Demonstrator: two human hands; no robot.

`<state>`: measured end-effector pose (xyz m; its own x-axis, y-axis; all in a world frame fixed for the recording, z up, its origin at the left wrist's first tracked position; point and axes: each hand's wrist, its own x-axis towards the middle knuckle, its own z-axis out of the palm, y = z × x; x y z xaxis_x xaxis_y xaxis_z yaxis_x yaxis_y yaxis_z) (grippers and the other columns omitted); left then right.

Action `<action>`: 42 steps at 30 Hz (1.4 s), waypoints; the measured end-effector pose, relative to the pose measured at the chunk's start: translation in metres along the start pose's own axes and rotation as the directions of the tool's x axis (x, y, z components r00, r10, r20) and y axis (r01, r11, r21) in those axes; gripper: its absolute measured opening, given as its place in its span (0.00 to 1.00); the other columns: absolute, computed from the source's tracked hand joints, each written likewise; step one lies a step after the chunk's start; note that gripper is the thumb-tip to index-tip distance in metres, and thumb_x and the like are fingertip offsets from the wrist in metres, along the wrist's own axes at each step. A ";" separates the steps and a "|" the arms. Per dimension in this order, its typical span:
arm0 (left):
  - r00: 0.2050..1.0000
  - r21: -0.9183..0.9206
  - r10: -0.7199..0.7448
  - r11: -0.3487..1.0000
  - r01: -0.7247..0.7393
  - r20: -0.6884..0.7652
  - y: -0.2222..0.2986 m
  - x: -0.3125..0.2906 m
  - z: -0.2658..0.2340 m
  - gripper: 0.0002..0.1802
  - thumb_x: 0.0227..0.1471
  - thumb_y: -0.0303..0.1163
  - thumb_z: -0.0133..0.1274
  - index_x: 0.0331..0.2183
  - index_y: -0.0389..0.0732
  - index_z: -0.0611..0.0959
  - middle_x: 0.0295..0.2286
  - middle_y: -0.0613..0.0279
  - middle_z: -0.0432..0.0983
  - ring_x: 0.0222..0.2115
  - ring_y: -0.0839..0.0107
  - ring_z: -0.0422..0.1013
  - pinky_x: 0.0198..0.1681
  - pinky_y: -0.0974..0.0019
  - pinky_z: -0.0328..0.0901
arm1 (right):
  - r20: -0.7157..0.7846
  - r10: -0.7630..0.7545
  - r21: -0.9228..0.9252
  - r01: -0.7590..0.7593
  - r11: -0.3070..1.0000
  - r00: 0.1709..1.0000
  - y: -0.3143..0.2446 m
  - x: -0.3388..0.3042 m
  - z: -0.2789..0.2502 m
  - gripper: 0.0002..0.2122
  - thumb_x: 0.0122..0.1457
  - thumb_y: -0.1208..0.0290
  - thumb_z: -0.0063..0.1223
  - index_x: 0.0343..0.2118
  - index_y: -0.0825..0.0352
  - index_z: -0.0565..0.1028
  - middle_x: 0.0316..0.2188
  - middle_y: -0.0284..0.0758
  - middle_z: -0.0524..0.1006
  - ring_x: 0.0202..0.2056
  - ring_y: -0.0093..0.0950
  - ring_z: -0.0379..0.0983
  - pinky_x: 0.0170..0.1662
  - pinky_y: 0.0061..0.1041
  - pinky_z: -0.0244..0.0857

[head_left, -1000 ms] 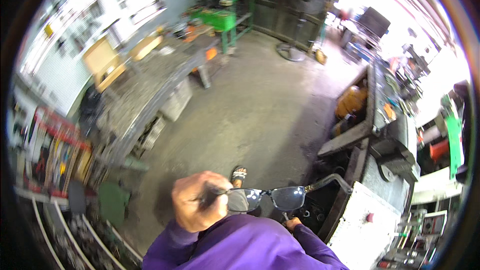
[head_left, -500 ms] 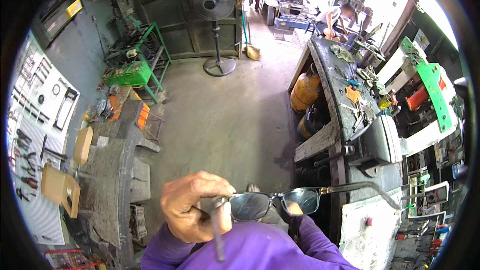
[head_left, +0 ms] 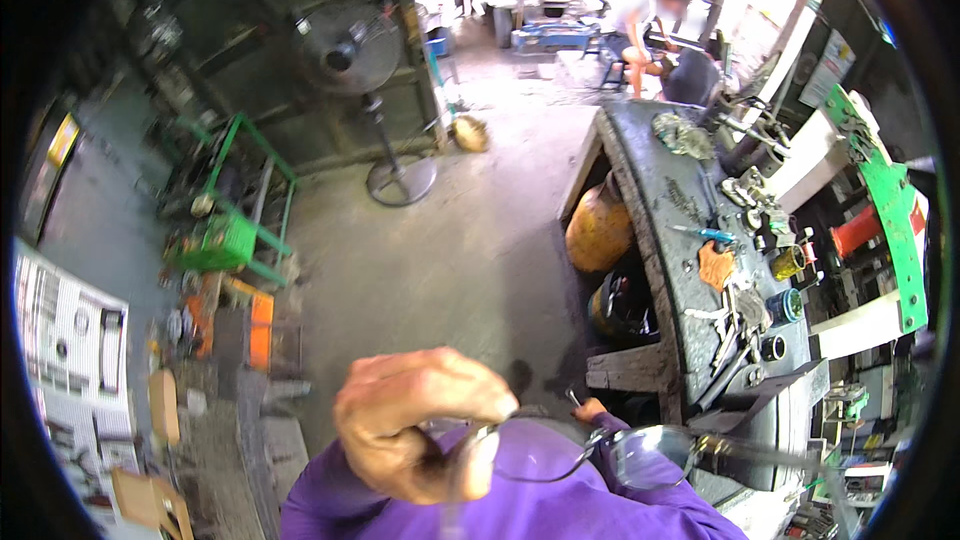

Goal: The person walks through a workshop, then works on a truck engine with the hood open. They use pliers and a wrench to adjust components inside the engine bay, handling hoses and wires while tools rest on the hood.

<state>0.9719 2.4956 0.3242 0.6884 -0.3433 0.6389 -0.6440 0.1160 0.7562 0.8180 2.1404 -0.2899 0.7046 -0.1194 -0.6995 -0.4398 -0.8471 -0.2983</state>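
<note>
In front of my chest, my left hand (head_left: 420, 425) pinches a pair of dark-framed eyeglasses (head_left: 650, 455) by one hinge. The glasses stretch to the right, their far temple arm blurred near the lower right. Below them and farther off, my right hand (head_left: 592, 410) is partly hidden by my purple sleeve and the frame. Its fingers look closed round a thin metal piece (head_left: 573, 397), of which only a short shiny end shows.
A dark workbench (head_left: 640, 165) with tools and small jars runs along the right, with an orange gas cylinder (head_left: 600, 230) beneath. At left are a worn wooden bench (head_left: 215, 440) and a green crate (head_left: 220, 243). A standing fan (head_left: 375, 130) and a seated person (head_left: 640, 40) are farther off.
The view has turned and tilted. The glasses have shifted down and right, tilting lower on the right side. My right hand, earlier glimpsed through a lens, now shows beyond the frame.
</note>
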 end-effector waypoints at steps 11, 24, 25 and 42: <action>0.990 -0.147 0.117 0.984 -0.105 0.079 -0.215 0.209 -0.044 0.11 0.48 0.28 0.64 0.29 0.35 0.78 0.23 0.54 0.77 0.19 0.68 0.76 0.22 0.68 0.72 | -0.113 0.156 0.399 -0.099 0.912 0.981 -0.147 0.173 -0.215 0.22 0.50 0.56 0.57 0.38 0.73 0.81 0.36 0.55 0.81 0.42 0.48 0.80 0.47 0.41 0.71; 0.968 -0.364 0.091 0.932 -0.001 0.232 -0.433 0.464 -0.061 0.11 0.40 0.22 0.62 0.31 0.29 0.84 0.26 0.48 0.81 0.24 0.62 0.79 0.27 0.66 0.75 | -0.338 -0.064 0.531 0.247 0.811 0.939 -0.245 0.356 -0.467 0.23 0.53 0.61 0.59 0.45 0.77 0.77 0.42 0.57 0.79 0.47 0.50 0.77 0.51 0.40 0.71; 0.970 -0.384 0.096 0.923 -0.004 0.221 -0.451 0.478 -0.057 0.11 0.41 0.22 0.62 0.31 0.29 0.84 0.26 0.49 0.81 0.24 0.62 0.79 0.27 0.66 0.75 | -0.307 -0.108 0.497 0.256 0.829 0.945 -0.261 0.386 -0.484 0.24 0.53 0.60 0.59 0.47 0.76 0.77 0.43 0.58 0.79 0.47 0.51 0.76 0.52 0.41 0.70; 0.969 0.016 0.137 0.990 -0.143 0.208 -0.639 0.786 -0.082 0.18 0.57 0.40 0.62 0.41 0.37 0.78 0.32 0.51 0.77 0.28 0.63 0.76 0.29 0.61 0.70 | -0.131 -0.171 0.241 0.198 0.950 0.977 -0.333 0.683 -0.806 0.21 0.56 0.58 0.54 0.42 0.74 0.77 0.42 0.56 0.79 0.47 0.52 0.75 0.53 0.44 0.68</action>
<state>1.9517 2.2279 0.3546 0.5093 -0.5101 0.6931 -0.7412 0.1494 0.6545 1.8943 1.9240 -0.1449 0.8361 -0.0401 -0.5471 -0.4123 -0.7038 -0.5785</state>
